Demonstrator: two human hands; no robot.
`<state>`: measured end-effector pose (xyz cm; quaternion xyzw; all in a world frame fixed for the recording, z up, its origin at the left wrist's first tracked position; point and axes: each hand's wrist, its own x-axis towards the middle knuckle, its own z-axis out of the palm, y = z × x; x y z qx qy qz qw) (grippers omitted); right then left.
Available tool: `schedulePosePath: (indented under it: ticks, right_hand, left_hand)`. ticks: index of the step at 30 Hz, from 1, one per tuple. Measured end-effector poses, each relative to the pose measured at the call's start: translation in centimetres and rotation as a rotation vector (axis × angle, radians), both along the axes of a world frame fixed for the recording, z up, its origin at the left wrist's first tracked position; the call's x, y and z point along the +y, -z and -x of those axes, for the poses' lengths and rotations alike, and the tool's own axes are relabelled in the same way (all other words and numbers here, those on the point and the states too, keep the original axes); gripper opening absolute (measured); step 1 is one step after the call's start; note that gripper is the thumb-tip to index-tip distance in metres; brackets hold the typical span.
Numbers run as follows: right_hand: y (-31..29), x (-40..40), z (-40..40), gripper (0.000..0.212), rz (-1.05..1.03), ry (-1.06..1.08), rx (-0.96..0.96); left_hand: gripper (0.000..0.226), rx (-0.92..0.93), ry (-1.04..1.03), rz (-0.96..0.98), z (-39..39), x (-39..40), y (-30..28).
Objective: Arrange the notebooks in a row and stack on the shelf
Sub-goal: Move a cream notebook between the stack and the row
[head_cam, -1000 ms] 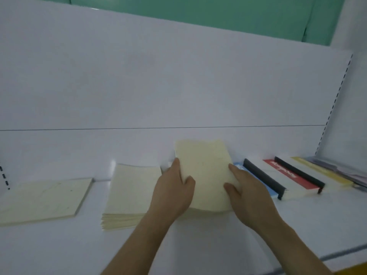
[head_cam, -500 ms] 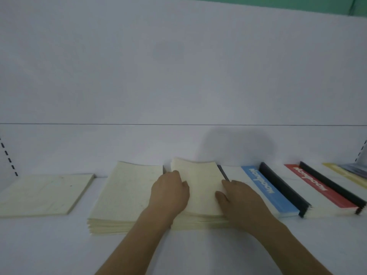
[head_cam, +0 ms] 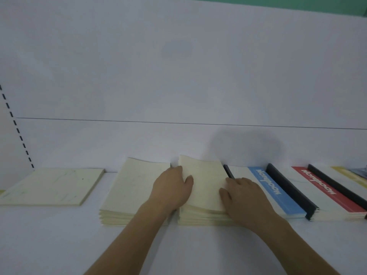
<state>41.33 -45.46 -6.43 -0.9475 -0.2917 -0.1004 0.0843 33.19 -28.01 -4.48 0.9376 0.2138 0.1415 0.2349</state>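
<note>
A white shelf (head_cam: 59, 245) fills the lower view, backed by a white panel (head_cam: 178, 66) with a thin horizontal seam; a strip of green wall (head_cam: 297, 4) shows at 1 o'clock and a dashed slotted upright (head_cam: 17, 132) stands at 9 o'clock. At the centre lies the middle cream stack (head_cam: 204, 187) of notebooks. The left hand (head_cam: 172, 192) rests on its left edge, palm down with fingers loosely curled over the top cover; the right hand (head_cam: 242, 197) lies flat and open on its right edge. Just beside it at 9 o'clock sits a second cream stack (head_cam: 131, 187), and well apart further left a thin cream notebook (head_cam: 51, 185). Toward 3 o'clock lie a blue-banded notebook (head_cam: 274, 191), a red-banded notebook (head_cam: 325, 189) and a yellow notebook (head_cam: 349, 175), overlapping in a row
</note>
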Motion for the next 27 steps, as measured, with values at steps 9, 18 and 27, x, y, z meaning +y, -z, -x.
schedulePosePath:
  ticks: [9,18,27]
  right_hand:
    - [-0.8,3.4,3.7,0.042,-0.219,-0.201,-0.147]
    - [-0.6,12.7,12.3,0.049,-0.321,-0.407,-0.209]
    - [0.9,24.7,20.5,0.05,-0.195,-0.4,-0.217]
  left_hand:
    - [0.034,-0.343,-0.147,-0.048,6.5,3.0,-0.1]
    - [0.036,-0.238,-0.307,-0.111,14.9,13.2,2.7]
    - [0.066,0.198,-0.225,-0.311,21.2,25.8,5.4]
